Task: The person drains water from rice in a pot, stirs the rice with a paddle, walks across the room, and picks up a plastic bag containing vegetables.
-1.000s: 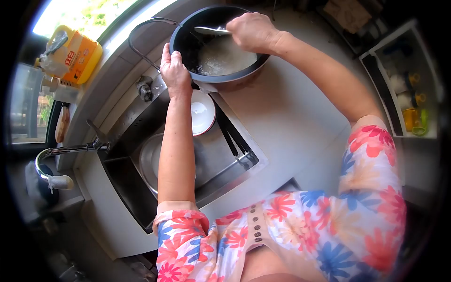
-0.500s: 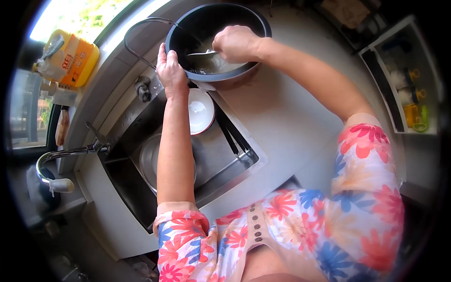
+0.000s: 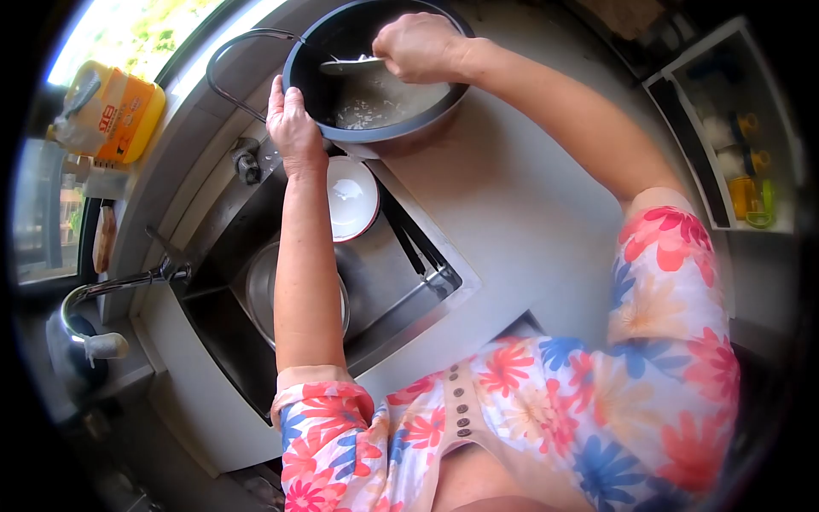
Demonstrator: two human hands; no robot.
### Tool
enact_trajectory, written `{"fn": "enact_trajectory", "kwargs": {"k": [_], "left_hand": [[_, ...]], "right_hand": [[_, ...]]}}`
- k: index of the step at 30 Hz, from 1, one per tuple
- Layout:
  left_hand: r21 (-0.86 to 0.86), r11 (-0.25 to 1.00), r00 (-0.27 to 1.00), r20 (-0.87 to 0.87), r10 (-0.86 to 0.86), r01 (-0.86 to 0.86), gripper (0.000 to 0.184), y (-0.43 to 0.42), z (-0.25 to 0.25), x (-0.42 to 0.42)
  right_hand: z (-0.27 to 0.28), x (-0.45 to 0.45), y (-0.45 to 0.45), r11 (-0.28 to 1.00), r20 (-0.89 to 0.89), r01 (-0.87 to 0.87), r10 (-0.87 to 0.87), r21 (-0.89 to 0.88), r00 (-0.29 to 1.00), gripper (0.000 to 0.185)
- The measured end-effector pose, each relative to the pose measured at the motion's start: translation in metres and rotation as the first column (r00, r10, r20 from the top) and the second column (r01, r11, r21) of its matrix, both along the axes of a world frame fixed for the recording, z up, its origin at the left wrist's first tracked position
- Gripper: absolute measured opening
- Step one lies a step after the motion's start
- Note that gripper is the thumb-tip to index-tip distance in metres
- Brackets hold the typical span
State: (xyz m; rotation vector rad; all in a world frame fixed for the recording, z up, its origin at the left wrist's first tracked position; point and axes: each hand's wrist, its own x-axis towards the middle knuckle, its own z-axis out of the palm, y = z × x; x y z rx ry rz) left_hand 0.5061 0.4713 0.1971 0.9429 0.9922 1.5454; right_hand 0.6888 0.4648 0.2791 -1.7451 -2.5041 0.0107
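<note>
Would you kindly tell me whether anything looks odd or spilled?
The whitish covering on the tip of the faucet, possibly cloth, looks odd against the bare metal. Otherwise nothing stands out; no spill shows on the counter beside the pot.

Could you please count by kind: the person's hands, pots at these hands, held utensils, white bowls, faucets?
Hands: 2 (left hand, right hand)
Pot: 1
Held utensil: 1
White bowl: 1
Faucet: 1
Total: 6
</note>
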Motion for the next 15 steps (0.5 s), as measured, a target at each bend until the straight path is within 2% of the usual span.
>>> {"fn": "enact_trajectory", "kwargs": {"k": [1,2,3,5,6,10,13,15], "left_hand": [[-0.003,1.000,0.999,0.045,-0.011,0.011,0.039,0.000,-0.001,0.000],[0.002,1.000,0.999,0.036,-0.013,0.013,0.040,0.000,-0.002,0.000],[0.005,1.000,0.999,0.045,-0.015,0.014,0.040,0.000,-0.003,0.001],[0.011,1.000,0.998,0.062,-0.018,0.017,0.040,0.000,-0.002,0.004],[0.013,1.000,0.998,0.057,-0.020,0.019,0.040,-0.001,0.001,0.006],[-0.004,1.000,0.996,0.086,-0.022,0.023,0.040,-0.001,0.000,0.007],[-0.007,1.000,0.997,0.075,-0.017,0.018,0.039,0.001,-0.002,0.005],[-0.001,1.000,0.999,0.053,-0.011,0.011,0.039,0.003,-0.004,0.003]], "right_hand": [[-0.002,-0.004,0.001,0.999,-0.001,0.043,-0.043,0.027,0.999,0.014],[-0.005,-0.007,-0.004,0.999,0.004,0.007,-0.007,0.049,1.000,0.011],[-0.004,-0.007,-0.011,0.996,0.012,-0.089,0.089,0.008,0.996,0.014],[0.003,-0.002,-0.022,0.981,0.028,-0.153,0.158,-0.120,0.987,0.019],[0.004,0.003,-0.022,0.984,-0.013,-0.149,0.149,-0.099,0.989,0.023],[0.007,0.009,-0.014,0.998,-0.064,0.033,-0.029,0.049,0.998,0.016],[0.002,-0.001,-0.016,0.996,-0.026,-0.054,0.056,0.071,0.998,0.016],[-0.002,-0.002,-0.018,0.992,-0.030,-0.130,0.130,0.005,0.991,0.017]]}}
